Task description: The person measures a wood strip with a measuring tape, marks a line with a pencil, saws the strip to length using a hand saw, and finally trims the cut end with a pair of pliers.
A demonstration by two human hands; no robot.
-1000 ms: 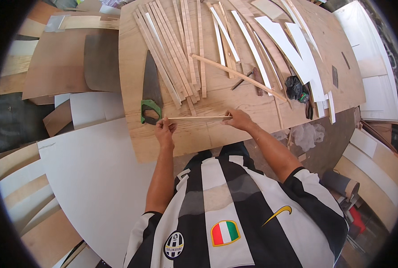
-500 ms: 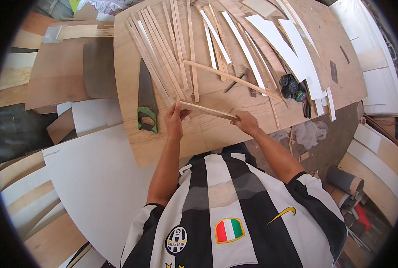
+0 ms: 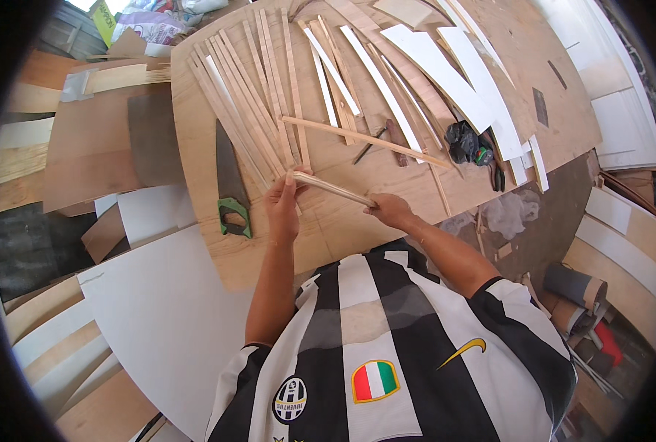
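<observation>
Holding one thin wooden strip [image 3: 333, 189] above the plywood table [image 3: 343, 228], the left hand [image 3: 282, 208] pinched its ten-o'clock end and the right hand [image 3: 389, 211] pinched its four-o'clock end, so its long axis ran between both grips, neither hand nearer. At twelve o'clock lay a fan of about ten similar strips [image 3: 250, 96]. One green-handled handsaw [image 3: 229, 180] lay at nine o'clock of the left hand.

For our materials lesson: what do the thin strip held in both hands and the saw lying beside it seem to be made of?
The thin strip looks like bare, unfinished wood: pale tan and matt, matching the slats on the board. The saw seems to have a dull grey metal blade, while its green handle, with a smooth moulded look, is probably plastic.
</observation>
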